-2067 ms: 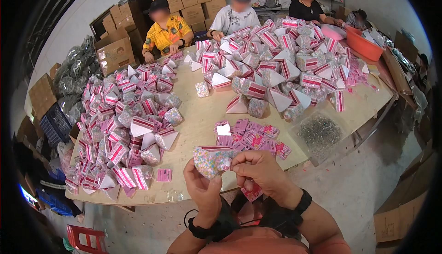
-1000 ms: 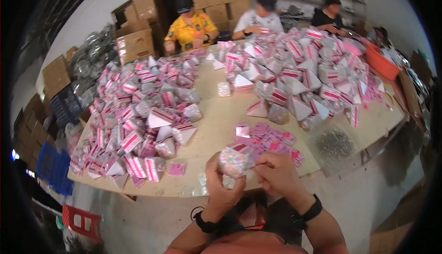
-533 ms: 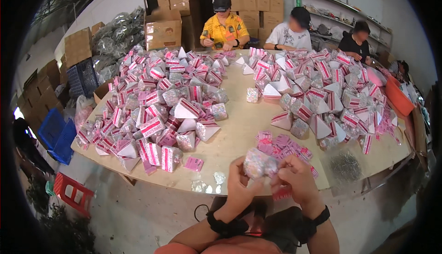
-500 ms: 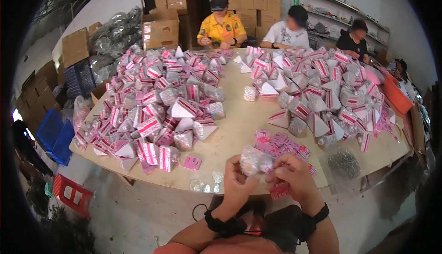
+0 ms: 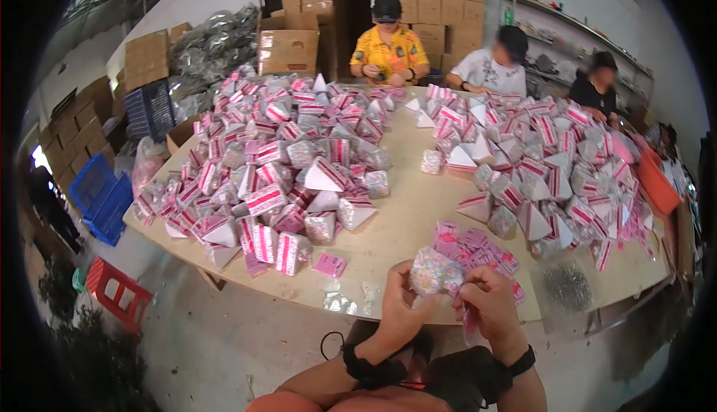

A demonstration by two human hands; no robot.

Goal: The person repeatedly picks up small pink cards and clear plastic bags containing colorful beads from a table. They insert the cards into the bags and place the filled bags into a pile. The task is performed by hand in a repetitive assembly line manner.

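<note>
My left hand (image 5: 400, 309) is wrapped round a wedge-shaped piece (image 5: 435, 270) in clear film, its speckled side in pastel colours facing up. At the piece's right corner, my right hand (image 5: 489, 301) is closed in a pinch. A pink card tag (image 5: 470, 324) hangs below the right fingers, which hide its upper end. Whether a pin or tie is also between those fingers cannot be made out. Just beyond the hands lies a loose heap of pink card tags (image 5: 478, 246). To their right on the tabletop rests a clear bag of small dark metal pieces (image 5: 565, 286).
Large piles of wrapped cake-slice-shaped pieces cover the table (image 5: 407, 210) at left (image 5: 265, 199) and right (image 5: 534, 188). Three people work across it. An orange basket (image 5: 659, 182) stands at the right edge; a red stool (image 5: 119, 292) and blue crate (image 5: 101, 197) are on the floor at left.
The view has shifted, so the table sits lower and further right. The pink tag under my right hand has turned from flat-facing to edge-on. Both hands remain at the wrapped piece.
</note>
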